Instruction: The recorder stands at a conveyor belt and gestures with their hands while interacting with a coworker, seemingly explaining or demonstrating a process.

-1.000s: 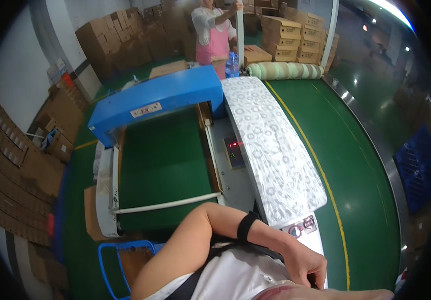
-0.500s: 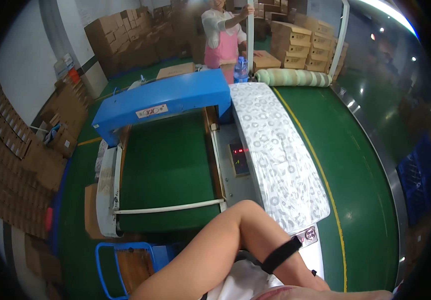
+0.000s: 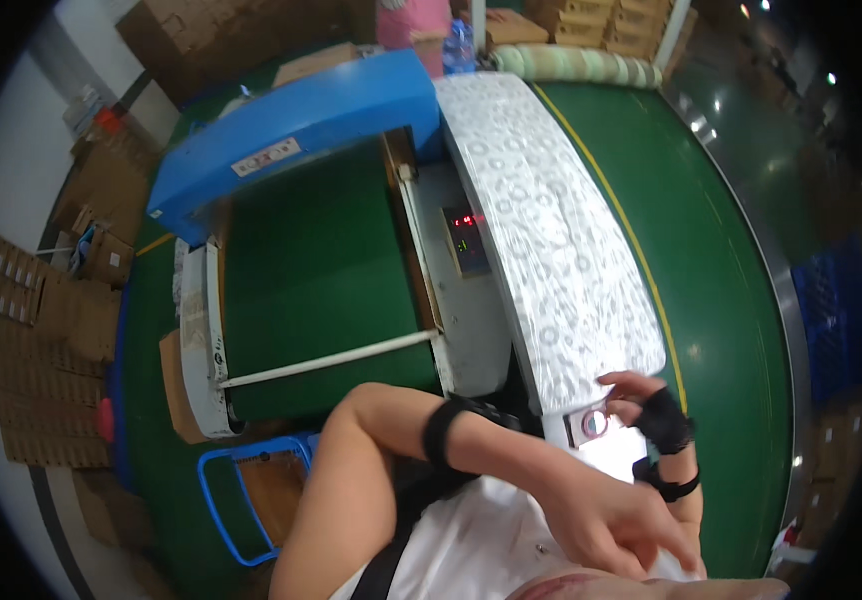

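My left forearm, with a black band round it, crosses in front of me toward the right. At its end my left hand hangs over my white clothing, slightly blurred, its fingers loosely bent and apart; I see nothing in them. My right hand, in a black fingerless wrap with another black band below it, is raised with fingers spread and no object in it. Its fingertips are near the front end of the silver-grey patterned cover. Beside them, on a white surface, is a small panel with a round pinkish piece.
A machine with a blue arch and a green belt stands ahead, a white bar across its front. A lit display is set in its side. A blue-framed stool stands lower left. Cardboard boxes line the left.
My view has tilted down and the machine sits higher in the picture. My left forearm has swung up, its hand now showing. My right hand has come into view by the patterned cover.
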